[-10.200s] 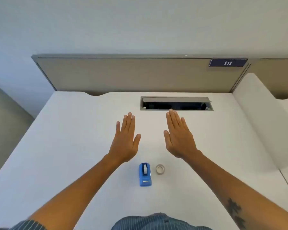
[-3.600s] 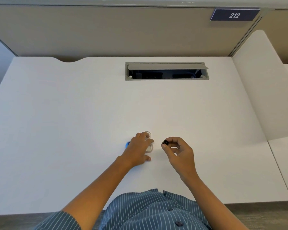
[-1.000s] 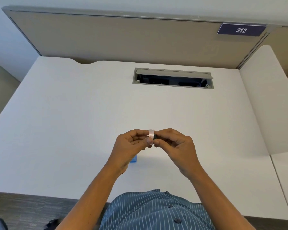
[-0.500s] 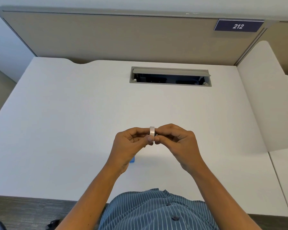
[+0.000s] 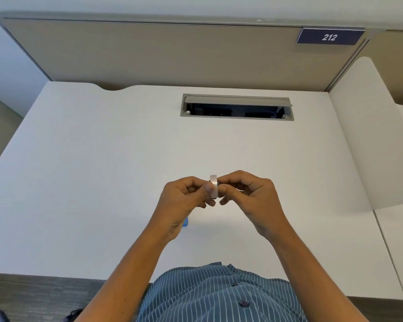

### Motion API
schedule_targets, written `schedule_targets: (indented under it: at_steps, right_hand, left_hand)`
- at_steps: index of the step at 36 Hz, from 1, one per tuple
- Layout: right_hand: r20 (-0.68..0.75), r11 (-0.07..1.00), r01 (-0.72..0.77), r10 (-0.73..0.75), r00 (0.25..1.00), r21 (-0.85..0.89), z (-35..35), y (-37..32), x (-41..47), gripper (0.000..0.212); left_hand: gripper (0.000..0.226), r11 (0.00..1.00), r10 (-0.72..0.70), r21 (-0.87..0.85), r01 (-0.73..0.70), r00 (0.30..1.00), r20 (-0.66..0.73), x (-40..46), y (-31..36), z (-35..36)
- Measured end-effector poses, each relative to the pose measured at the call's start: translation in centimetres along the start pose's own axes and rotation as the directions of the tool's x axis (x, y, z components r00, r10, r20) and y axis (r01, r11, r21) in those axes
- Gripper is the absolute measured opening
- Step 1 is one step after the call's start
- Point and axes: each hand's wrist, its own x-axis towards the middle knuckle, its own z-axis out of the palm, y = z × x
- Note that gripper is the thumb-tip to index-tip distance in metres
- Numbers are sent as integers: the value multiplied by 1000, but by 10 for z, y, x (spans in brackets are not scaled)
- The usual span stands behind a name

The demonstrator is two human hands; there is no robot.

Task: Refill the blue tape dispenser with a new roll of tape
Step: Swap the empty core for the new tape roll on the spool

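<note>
A small clear tape roll (image 5: 214, 185) stands on edge in the air above the white desk, pinched between both hands. My left hand (image 5: 184, 203) grips its left face and my right hand (image 5: 249, 201) presses against its right face, fingers curled; a small dark piece shows at the roll's hub. The blue tape dispenser (image 5: 185, 222) lies on the desk under my left hand, and only a sliver of its blue edge shows.
The white desk (image 5: 91, 170) has an open cable slot (image 5: 236, 108) at the back centre. A beige partition (image 5: 161, 54) with a "212" plate (image 5: 329, 37) stands behind. A white side divider (image 5: 370, 147) rises on the right.
Both hands have stayed together on the tape roll over the last second, with only a slight shift of the fingers. Earlier, my left hand picked the roll up from the desk.
</note>
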Motion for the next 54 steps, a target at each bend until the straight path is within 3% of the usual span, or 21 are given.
schedule_targets:
  at_steps: [7,20,24,31,42,54]
  right_hand:
    - [-5,996,-44,44,999,73,1,-9,-1,8]
    - [-27,987,-80,84,996,139,7,-26,-4,17]
    - [-29,984,-93,98,995,154,9,-33,-5,23]
    - [-37,981,-97,104,994,168,9,-46,-7,18]
    - [-19,978,-100,105,994,182,11,-62,-9,30]
    - [-71,965,-108,129,989,240,13,-64,-9,18]
  left_hand:
    - [52,999,-18,-48,19,1000,23,-3,2,-2]
    - [45,991,50,-124,-46,998,29,-9,14,1]
    - [34,986,82,-148,-79,997,14,-11,18,3]
    - [48,972,148,-186,-141,989,21,-13,24,5]
    - [42,966,190,-187,-175,980,62,-16,32,4]
    - [38,957,205,-223,-186,976,66,-17,33,8]
